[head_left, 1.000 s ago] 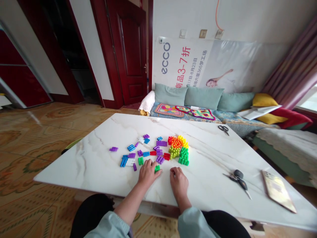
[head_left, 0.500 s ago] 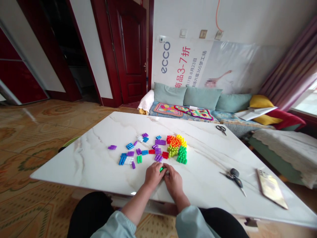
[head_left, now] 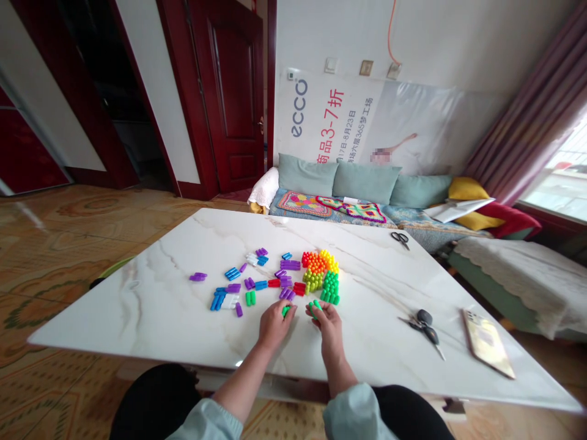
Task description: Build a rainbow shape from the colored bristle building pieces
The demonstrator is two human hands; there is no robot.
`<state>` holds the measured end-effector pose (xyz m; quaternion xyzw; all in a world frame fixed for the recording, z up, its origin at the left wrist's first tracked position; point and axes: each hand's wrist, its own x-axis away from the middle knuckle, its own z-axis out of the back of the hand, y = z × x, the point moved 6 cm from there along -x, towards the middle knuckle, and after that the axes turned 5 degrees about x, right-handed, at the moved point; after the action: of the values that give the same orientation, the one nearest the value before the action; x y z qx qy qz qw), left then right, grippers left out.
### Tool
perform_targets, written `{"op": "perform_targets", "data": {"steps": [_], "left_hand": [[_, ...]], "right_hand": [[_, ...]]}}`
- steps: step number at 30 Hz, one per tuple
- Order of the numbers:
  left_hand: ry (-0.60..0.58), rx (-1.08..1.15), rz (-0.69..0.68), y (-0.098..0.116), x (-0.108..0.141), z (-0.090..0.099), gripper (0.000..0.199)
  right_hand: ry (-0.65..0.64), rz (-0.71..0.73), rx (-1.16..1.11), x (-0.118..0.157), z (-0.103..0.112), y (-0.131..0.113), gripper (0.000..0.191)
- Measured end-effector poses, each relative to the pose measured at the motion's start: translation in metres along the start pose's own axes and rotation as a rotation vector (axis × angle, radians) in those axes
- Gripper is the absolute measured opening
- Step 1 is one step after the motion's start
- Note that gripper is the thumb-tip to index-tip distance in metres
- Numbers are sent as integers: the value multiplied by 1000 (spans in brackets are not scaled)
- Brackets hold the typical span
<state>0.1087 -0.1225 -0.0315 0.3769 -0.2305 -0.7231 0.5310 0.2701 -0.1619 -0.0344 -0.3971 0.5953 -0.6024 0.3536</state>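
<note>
My left hand (head_left: pixel 275 324) is closed around a small green plastic piece (head_left: pixel 286 310), mostly covered by the fingers. A short gap away, my right hand (head_left: pixel 331 321) pinches green plastic pieces (head_left: pixel 314 308) between thumb and fingers. Both hands are just above the near half of the white marbled table (head_left: pixel 183 330). Just beyond my right hand stand dark green pieces (head_left: pixel 331 287) in a tight group, touching yellow-green pieces (head_left: pixel 313 282), orange-red pieces (head_left: pixel 315 261) and yellow pieces (head_left: pixel 329 260). Past my left hand lie purple pieces (head_left: pixel 287 294) and a green pair (head_left: pixel 250 298).
More purple, blue, white and red pieces lie scattered at left, including a blue cluster (head_left: pixel 232 273). On the right are a black-handled tool (head_left: pixel 427 329), a gold phone (head_left: pixel 488 342) and black scissors (head_left: pixel 400 239). A sofa (head_left: pixel 389 214) stands behind the table.
My hands have moved apart from each other, and green pieces now show in each one. The whole view has shifted slightly; the pieces on the table look unchanged.
</note>
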Motion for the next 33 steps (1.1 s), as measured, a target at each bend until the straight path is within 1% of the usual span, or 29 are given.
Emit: {"op": "perform_targets", "data": {"steps": [2,6,8,10,14,18,20,23,25,27,33], "left_hand": [[-1,0,9,-1,0,0,24],[-1,0,1,-2,1,0,23],[-6,11,-2,-2,1,0,23],[-11,21,-3,-1,1,1,23],[-15,25,-2,1,0,3,25],[-20,13,2,2,0,2,25],[-19,0,6,1,0,1,25],[-9,-10,12,-1,0,1,25],[-1,-8,8,-1,0,1,25],[5,-6,5,-1,0,2,25],[6,1,18,-1,0,2,24]], "right_hand": [[39,55,76,-2,6,-8,40],[154,162,339,-4,20,-19,38],[153,189,378,-3,21,-22,36],[125,192,340,-3,18,-23,37],[69,146,217,-2,8,-21,48],[63,126,199,-2,7,-17,41],[100,127,292,-1,12,-16,37],[206,150,560,-1,24,-13,32],[264,182,659,-2,32,-11,31],[291,205,667,-5,38,-6,31],[294,215,667,-16,45,6,29]]}}
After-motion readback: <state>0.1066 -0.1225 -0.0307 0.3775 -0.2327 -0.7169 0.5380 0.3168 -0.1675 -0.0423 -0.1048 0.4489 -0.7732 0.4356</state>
